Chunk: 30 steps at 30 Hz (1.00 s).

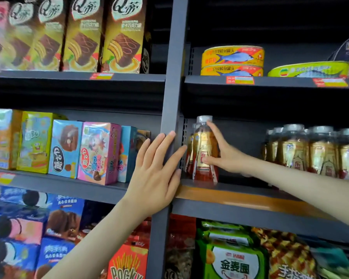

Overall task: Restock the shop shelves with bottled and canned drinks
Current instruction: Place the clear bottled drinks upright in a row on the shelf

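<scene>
An amber tea bottle [205, 150] with a gold and red label and a silver cap stands upright at the left end of the middle right shelf [240, 200]. My right hand [224, 152] grips its right side, fingers up near the neck and thumb on the label. More bottles of the same kind stand behind it. My left hand [157, 172] lies flat with straight fingers on the grey upright post [170, 97] between the two shelf bays. A group of several matching bottles [314, 152] stands further right on the same shelf.
A gap of bare shelf lies between the held bottle and the bottle group. Fish cans [232, 60] sit on the shelf above. Snack boxes [69, 150] fill the left bay, and bagged snacks [234, 256] lie below.
</scene>
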Each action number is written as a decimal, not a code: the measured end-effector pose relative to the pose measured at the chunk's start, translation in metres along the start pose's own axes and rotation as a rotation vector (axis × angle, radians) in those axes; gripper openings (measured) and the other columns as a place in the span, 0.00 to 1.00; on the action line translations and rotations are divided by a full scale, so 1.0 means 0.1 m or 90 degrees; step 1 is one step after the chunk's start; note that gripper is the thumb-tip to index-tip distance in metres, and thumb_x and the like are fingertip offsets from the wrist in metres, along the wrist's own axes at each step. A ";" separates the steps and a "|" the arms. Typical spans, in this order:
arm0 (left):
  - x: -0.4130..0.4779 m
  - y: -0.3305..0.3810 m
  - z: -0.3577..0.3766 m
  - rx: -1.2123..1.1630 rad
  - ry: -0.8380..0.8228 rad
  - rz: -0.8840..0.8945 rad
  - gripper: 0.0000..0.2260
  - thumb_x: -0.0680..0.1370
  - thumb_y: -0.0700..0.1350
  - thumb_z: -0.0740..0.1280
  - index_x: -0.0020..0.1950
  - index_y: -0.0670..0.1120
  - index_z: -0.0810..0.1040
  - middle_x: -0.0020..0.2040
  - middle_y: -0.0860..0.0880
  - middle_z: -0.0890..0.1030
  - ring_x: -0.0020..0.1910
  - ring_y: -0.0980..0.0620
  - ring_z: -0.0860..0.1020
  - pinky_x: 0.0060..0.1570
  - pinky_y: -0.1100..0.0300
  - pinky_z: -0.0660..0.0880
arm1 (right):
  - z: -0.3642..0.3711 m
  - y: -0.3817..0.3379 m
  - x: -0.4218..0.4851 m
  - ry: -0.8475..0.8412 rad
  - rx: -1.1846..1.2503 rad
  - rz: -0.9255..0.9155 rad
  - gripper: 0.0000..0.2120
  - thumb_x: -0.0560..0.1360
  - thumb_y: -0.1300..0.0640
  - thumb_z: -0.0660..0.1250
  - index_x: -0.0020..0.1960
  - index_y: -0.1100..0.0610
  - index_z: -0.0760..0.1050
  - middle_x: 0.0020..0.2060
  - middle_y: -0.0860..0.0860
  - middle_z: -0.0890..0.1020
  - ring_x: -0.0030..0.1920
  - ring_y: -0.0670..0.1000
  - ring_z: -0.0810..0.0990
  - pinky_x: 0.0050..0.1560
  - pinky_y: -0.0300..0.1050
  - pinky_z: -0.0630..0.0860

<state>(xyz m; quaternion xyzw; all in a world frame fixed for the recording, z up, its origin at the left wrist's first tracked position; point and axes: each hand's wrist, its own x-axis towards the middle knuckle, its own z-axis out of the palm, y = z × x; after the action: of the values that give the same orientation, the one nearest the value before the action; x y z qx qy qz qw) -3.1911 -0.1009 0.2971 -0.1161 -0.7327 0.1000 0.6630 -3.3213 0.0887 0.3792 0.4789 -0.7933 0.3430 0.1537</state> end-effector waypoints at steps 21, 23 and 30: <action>0.33 0.02 0.07 -0.011 0.079 -0.050 0.20 0.79 0.46 0.58 0.68 0.42 0.74 0.72 0.40 0.66 0.68 0.41 0.63 0.69 0.51 0.57 | 0.29 0.38 0.60 -0.019 -0.172 0.107 0.61 0.68 0.58 0.78 0.74 0.35 0.31 0.74 0.57 0.28 0.76 0.62 0.56 0.70 0.53 0.65; 0.32 0.01 0.07 -0.010 0.075 -0.050 0.20 0.79 0.46 0.57 0.68 0.42 0.74 0.72 0.41 0.65 0.69 0.41 0.63 0.69 0.50 0.58 | 0.28 0.39 0.62 -0.031 -0.170 0.109 0.61 0.68 0.58 0.78 0.74 0.35 0.30 0.74 0.57 0.28 0.75 0.62 0.56 0.70 0.52 0.65; 0.31 0.01 0.05 0.023 0.062 -0.054 0.19 0.79 0.46 0.57 0.67 0.41 0.75 0.72 0.40 0.66 0.68 0.40 0.65 0.65 0.45 0.63 | 0.13 0.24 0.50 -0.039 -0.299 0.119 0.57 0.71 0.49 0.75 0.72 0.33 0.27 0.73 0.54 0.25 0.76 0.66 0.54 0.69 0.57 0.68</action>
<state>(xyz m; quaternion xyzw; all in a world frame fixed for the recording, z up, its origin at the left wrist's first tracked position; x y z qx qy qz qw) -3.1992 -0.0900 0.3257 -0.0780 -0.7019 0.0795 0.7035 -3.3656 0.0543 0.3889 0.3648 -0.8965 0.1470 0.2041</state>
